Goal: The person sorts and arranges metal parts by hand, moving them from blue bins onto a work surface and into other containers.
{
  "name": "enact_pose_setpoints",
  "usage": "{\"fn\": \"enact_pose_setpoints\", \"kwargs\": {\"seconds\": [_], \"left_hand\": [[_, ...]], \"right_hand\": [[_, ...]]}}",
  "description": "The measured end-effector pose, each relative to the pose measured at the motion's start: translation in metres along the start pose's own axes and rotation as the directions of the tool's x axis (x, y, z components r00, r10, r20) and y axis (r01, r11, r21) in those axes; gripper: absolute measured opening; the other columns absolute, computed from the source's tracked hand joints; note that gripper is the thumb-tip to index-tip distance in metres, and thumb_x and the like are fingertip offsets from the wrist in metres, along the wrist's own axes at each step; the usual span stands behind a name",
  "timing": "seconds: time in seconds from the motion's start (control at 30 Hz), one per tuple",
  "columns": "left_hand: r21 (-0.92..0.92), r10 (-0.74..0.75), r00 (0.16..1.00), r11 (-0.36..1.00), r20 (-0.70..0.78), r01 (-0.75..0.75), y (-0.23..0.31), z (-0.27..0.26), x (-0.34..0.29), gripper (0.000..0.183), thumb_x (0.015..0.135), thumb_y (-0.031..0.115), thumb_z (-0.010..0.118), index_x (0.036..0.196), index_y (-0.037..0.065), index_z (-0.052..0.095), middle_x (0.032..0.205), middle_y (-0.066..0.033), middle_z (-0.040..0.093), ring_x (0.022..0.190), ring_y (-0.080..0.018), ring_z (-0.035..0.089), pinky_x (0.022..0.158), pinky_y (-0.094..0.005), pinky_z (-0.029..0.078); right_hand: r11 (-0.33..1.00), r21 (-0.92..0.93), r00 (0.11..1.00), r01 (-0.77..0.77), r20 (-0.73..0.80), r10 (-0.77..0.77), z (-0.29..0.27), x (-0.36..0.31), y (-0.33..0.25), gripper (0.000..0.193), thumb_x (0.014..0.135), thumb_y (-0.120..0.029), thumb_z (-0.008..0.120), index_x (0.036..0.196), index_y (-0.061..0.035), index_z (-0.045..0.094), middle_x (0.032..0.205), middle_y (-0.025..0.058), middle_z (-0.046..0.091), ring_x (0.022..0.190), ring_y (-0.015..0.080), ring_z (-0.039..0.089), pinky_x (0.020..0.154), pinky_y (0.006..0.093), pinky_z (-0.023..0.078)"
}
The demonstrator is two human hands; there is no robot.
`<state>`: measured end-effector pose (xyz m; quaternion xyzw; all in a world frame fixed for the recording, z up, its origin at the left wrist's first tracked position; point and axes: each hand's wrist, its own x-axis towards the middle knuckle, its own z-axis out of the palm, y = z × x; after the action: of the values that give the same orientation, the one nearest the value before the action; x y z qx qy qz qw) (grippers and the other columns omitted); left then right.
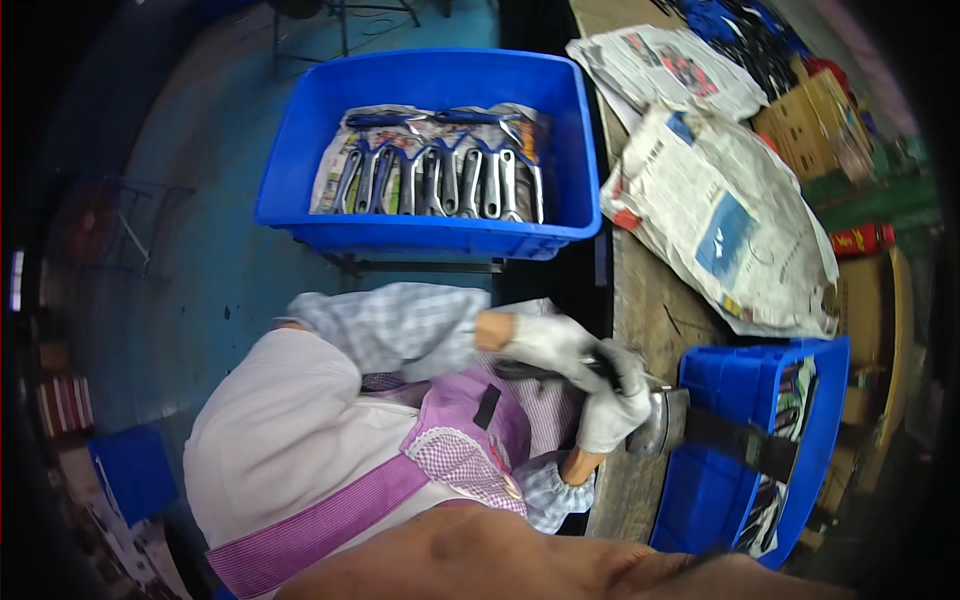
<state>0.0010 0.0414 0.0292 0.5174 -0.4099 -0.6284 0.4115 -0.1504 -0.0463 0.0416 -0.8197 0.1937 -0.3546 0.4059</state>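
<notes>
My left hand [552, 346], in a white glove, is closed around a dark, long tool [530, 371] in front of the apron. Motion blurs the tool, and my fingers cover much of it, so its exact kind does not show. My right hand [614, 408], also gloved, is closed at the tool's other end, close to the left. Just right of the right hand, a rounded silver metal piece [662, 422] sits at the bench edge, joined to a dark flat bar [745, 443] that reaches over a blue bin.
Ahead stands a blue tub [430, 238] with several wrench-like metal tools [470, 182] on newspaper. Newspaper sheets [725, 215] cover part of the wooden bench [650, 290]. A second blue bin [705, 480] holds more tools and paper. Cardboard boxes [815, 122] stand far right.
</notes>
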Motion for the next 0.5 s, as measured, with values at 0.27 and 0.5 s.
{"fn": "enact_pose_setpoints", "kwargs": {"seconds": [0.27,0.5], "left_hand": [[-0.064,-0.116,0.101,0.907,-0.988,0.415,-0.086,-0.274,-0.212,0.049,0.094,0.04,0.065,0.113,-0.005,0.069,0.093,-0.0189,0.074,0.073,-0.0327,0.073,0.07,-0.0424,0.057],[-0.004,-0.022,0.008,0.492,-1.0,0.871,-0.296,-0.418,-0.291,0.044,0.086,0.042,0.072,0.101,0.002,0.077,0.093,-0.019,0.075,0.084,-0.0278,0.073,0.072,-0.0418,0.055]], "right_hand": [[0.91,-0.15,0.91,-0.388,0.093,0.403,-0.011,-0.021,0.055,0.037,0.088,0.011,0.059,0.121,0.0,0.071,0.118,0.0112,0.073,0.106,0.0184,0.069,0.096,0.0305,0.052],[0.947,-0.304,0.924,-0.104,0.322,0.205,-0.015,-0.019,0.05,0.036,0.081,0.003,0.068,0.114,-0.0075,0.073,0.112,0.0135,0.073,0.104,0.0306,0.071,0.091,0.0353,0.056]]}}
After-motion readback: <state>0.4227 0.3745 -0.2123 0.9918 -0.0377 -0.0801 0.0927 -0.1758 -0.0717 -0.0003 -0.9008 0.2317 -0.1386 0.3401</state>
